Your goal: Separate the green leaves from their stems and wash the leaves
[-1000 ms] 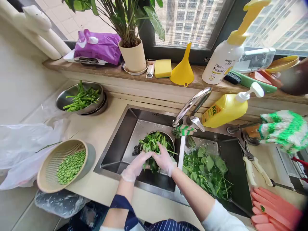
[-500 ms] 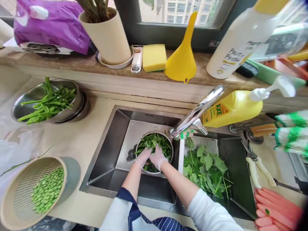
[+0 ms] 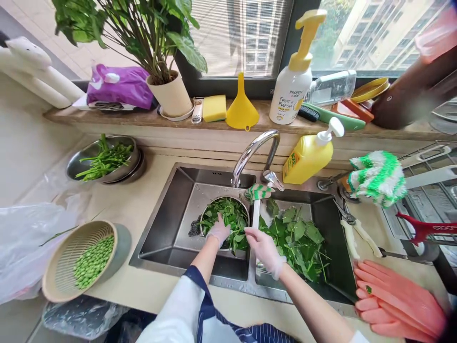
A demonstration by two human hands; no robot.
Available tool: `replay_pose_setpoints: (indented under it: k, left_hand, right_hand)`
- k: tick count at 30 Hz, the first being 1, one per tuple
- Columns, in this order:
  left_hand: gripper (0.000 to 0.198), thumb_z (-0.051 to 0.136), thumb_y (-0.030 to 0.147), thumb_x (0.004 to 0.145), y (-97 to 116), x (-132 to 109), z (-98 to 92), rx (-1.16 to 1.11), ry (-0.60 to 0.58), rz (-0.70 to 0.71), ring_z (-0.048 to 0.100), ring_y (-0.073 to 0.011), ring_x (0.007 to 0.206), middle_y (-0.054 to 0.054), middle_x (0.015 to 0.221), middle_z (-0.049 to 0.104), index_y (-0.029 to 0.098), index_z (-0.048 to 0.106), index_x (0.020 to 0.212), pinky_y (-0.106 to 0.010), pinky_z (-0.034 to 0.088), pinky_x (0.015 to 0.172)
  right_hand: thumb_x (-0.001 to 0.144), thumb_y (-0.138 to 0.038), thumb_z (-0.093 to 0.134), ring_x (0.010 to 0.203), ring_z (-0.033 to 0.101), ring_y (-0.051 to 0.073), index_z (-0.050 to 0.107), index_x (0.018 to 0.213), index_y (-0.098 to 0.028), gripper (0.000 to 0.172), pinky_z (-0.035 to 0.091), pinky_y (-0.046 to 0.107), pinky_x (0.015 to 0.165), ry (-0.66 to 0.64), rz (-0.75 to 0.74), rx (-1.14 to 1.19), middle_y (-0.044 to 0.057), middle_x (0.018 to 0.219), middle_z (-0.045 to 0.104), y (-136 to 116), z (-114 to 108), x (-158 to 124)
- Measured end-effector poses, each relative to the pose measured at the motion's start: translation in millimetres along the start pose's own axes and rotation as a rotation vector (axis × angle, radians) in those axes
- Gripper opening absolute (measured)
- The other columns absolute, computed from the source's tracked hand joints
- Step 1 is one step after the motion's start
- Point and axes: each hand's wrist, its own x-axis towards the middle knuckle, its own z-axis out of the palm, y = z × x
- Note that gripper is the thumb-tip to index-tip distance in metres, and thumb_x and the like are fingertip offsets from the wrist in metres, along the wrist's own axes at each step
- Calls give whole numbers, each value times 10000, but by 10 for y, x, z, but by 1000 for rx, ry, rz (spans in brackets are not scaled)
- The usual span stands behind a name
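Observation:
Both my hands wear thin clear gloves. My left hand (image 3: 219,232) rests on the leafy greens (image 3: 224,212) heaped in a round metal bowl (image 3: 249,220), its index finger stretched out and some fingers hidden among leaves. At the bowl's right edge, my right hand (image 3: 266,250) has its fingertips pinched together at leaves that hang over the rim. The bowl stands in the left basin of the sink (image 3: 167,228). More loose leafy greens (image 3: 298,233) lie in the right basin, just beyond my right hand.
A chrome faucet (image 3: 255,143) arches behind the bowl. To the left are a basket (image 3: 59,269) of green beans and a steel bowl (image 3: 76,159) of green stems. Pink rubber gloves (image 3: 400,297) and white-handled scissors (image 3: 352,240) lie right. A dark scrubber (image 3: 194,227) touches the bowl.
My right hand has come up out of the greens and moved right to the bowl's rim. My left hand stays in the bowl. The view has tilted up, showing more window and sill.

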Motion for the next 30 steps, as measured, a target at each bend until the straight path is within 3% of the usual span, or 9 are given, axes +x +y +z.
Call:
replay_pose_setpoints:
  k: [5, 10, 14, 17, 19, 21, 24, 26, 30]
  left_hand:
    - [783, 455, 466, 822, 2, 69, -295, 108, 67, -88, 549, -324, 1092, -245, 1255, 512, 132, 113, 1442, -428, 411, 847]
    - [602, 360, 467, 859, 178, -51, -380, 200, 184, -128, 508, -369, 1098, -194, 1245, 515, 243, 276, 1412, -506, 398, 824]
    - [494, 369, 375, 873, 443, -470, -282, 218, 354, -27, 463, -346, 1125, -163, 1252, 503, 218, 422, 1338, -484, 405, 857]
    - [411, 326, 314, 903, 772, -760, -131, 99, 408, 355, 469, -255, 1134, -107, 1217, 551, 190, 535, 1234, -383, 354, 988]
    - [399, 317, 311, 912, 1048, -821, 18, 25, 337, 560, 467, -215, 1149, -75, 1220, 562, 203, 553, 1216, -321, 315, 1036]
    - [415, 364, 292, 893, 1326, -762, 201, 20, 227, 613, 454, -218, 1172, -81, 1261, 534, 198, 504, 1272, -323, 315, 1037]
    - [581, 530, 302, 801, 1628, -559, 504, 135, 38, 514, 401, -309, 1223, -132, 1356, 432, 209, 395, 1359, -439, 320, 1007]
    - [697, 620, 346, 731, 1699, -433, 700, 185, -87, 411, 337, -389, 1260, -153, 1424, 333, 251, 367, 1373, -529, 290, 988]
    - [722, 695, 362, 641, 1575, -344, 1037, -168, -364, 200, 250, -399, 1318, -111, 1472, 270, 285, 438, 1312, -515, 239, 1024]
  right_hand:
    - [855, -355, 417, 998, 601, 199, 621, 1084, -184, 351, 448, 361, 925, 179, 138, -20, 52, 1100, 650, 663, -644, -128]
    - [875, -313, 402, 1056, 563, 222, 536, 1207, -162, 389, 433, 332, 910, 94, 187, -408, 102, 1179, 594, 834, -1151, 412]
    - [838, -311, 500, 1144, 487, 312, 376, 1356, -147, 558, 416, 408, 903, -227, 101, -792, 188, 1330, 441, 636, -1030, 1149]
    - [769, -291, 609, 1189, 436, 344, 492, 1271, -152, 534, 349, 479, 964, -415, 52, -854, 190, 1299, 477, 618, -785, 1527]
    - [712, -276, 676, 1203, 410, 377, 589, 1161, -137, 478, 235, 571, 1010, -484, 67, -874, 200, 1235, 533, 743, -700, 1598]
    - [652, -288, 732, 1212, 386, 408, 639, 1080, -118, 470, 105, 638, 1018, -531, 96, -904, 215, 1197, 559, 935, -735, 1517]
    - [588, -415, 764, 1243, 342, 418, 629, 1120, -150, 609, 42, 669, 1001, -630, 130, -940, 199, 1238, 536, 1206, -978, 1206]
    - [550, -528, 750, 1278, 284, 424, 604, 1170, -204, 715, 64, 683, 987, -699, 198, -932, 167, 1315, 478, 1334, -1183, 967]
    - [443, -566, 777, 1308, 249, 410, 567, 1221, -256, 863, 192, 621, 1010, -633, 453, -776, 132, 1437, 327, 1569, -1426, 534]
